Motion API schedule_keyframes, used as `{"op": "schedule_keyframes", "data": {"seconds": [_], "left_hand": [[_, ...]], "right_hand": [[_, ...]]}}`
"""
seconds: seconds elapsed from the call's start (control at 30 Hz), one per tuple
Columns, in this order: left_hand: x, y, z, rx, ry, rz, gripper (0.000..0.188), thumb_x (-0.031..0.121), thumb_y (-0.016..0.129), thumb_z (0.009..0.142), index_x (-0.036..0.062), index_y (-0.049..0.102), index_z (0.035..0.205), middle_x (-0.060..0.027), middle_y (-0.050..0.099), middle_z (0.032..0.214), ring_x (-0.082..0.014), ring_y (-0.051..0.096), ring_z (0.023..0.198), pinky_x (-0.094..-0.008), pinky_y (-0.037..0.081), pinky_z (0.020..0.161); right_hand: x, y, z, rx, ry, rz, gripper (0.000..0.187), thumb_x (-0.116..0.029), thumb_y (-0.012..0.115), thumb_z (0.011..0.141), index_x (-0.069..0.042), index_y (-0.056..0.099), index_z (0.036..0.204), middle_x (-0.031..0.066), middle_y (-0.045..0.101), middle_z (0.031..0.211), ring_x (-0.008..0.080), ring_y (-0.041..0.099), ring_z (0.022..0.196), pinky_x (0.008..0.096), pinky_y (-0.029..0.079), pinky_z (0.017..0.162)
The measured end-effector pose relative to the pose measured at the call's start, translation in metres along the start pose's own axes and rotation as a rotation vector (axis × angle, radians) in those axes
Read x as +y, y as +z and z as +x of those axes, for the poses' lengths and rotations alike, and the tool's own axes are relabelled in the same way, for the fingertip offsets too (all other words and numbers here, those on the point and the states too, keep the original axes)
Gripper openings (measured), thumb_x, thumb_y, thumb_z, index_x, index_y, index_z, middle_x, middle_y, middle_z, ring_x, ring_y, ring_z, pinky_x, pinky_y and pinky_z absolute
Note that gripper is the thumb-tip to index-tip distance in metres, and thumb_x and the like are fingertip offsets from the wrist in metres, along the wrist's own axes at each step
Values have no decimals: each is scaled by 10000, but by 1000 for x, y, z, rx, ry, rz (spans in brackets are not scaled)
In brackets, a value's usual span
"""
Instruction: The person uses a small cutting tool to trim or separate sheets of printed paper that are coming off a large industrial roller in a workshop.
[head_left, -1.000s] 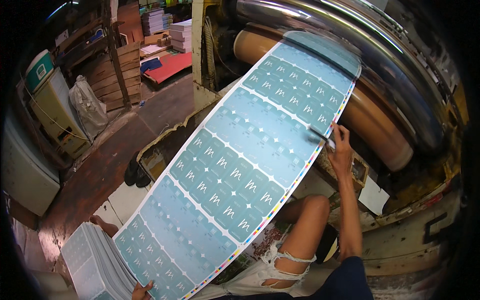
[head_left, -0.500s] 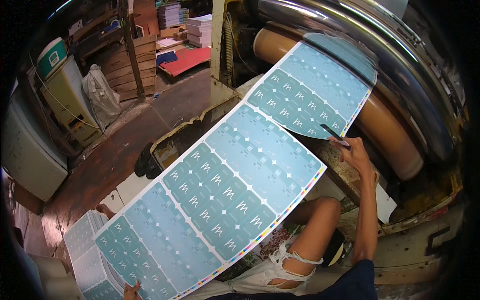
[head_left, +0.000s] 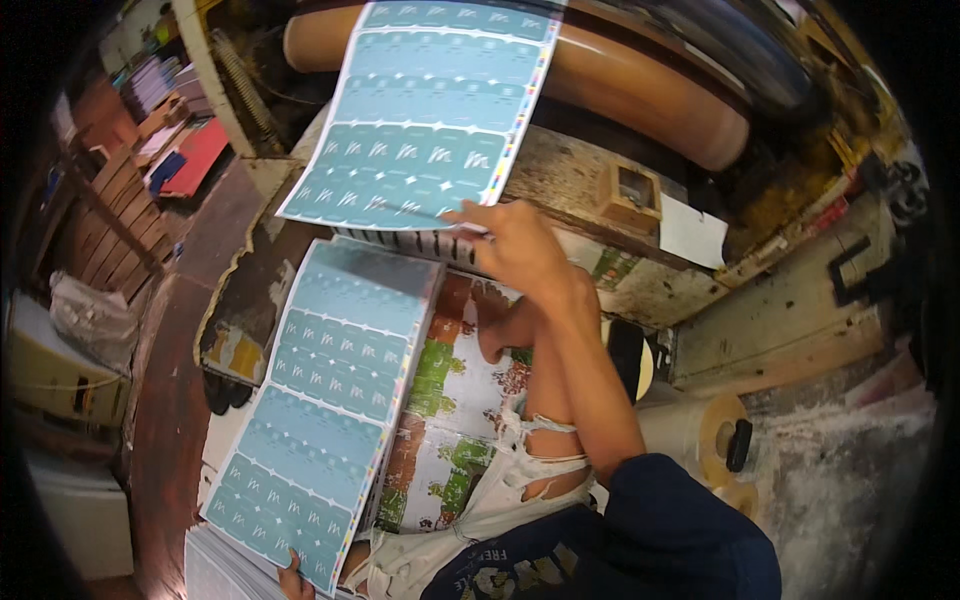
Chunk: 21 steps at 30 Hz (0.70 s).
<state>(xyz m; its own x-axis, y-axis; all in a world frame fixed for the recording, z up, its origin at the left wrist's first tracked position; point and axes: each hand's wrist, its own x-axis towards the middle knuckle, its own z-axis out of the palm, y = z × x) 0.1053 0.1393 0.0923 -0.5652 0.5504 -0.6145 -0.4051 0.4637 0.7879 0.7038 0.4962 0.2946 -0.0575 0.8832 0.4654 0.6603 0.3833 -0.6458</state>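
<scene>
A printed sheet [head_left: 310, 400] in teal and pale blue bands slopes down at the left-centre. My left hand [head_left: 293, 580] pinches its lower edge, thumb on top. Another such sheet [head_left: 420, 120] hangs from the rollers above it, its bottom edge apart from the lower sheet. My right hand [head_left: 515, 245] is closed at that sheet's lower right corner, around a thin dark blade [head_left: 400, 207], blurred by motion. Below my left hand lies a paper stack [head_left: 225, 570]; its far part is hidden by the sheet.
A brown roller [head_left: 640, 95] and dark metal rollers cross the top. On the worn ledge sit a small wooden box [head_left: 630, 195] and a white paper [head_left: 692, 233]. Clear film rolls [head_left: 690, 440] lie right of my ripped trousers [head_left: 490, 490]. A red board [head_left: 197, 155] shows far left.
The long printed run now shows as two separate sheets. The lower one has swung down with my left hand. My right hand has come leftward, and the view has turned right.
</scene>
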Motion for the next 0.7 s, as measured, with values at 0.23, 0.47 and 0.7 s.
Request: {"op": "schedule_keyframes", "data": {"seconds": [0.23,0.47,0.7], "left_hand": [[-71,41,109,-211,-56,-38,359,93,632,894,-59,534,1204,-153,624,1049,-260,627,866,-415,540,780],[-127,-36,234,89,211,558,870,272,766,732,-136,302,1344,-276,531,1205,-369,587,1018,-442,509,857],[-130,38,183,340,438,1343,1070,427,818,664,-159,255,1361,-312,542,1210,-429,556,1102,-431,474,930]], "right_hand": [[-34,106,-127,-69,114,-198,255,-89,585,786,-127,724,997,158,674,882,366,645,791,449,514,752],[-62,141,-119,-252,94,-188,373,-72,581,729,-153,715,1067,183,686,902,375,656,810,448,530,760],[-73,144,-120,-374,38,-237,136,-135,668,777,-4,682,740,213,654,761,364,669,754,463,525,675]]}}
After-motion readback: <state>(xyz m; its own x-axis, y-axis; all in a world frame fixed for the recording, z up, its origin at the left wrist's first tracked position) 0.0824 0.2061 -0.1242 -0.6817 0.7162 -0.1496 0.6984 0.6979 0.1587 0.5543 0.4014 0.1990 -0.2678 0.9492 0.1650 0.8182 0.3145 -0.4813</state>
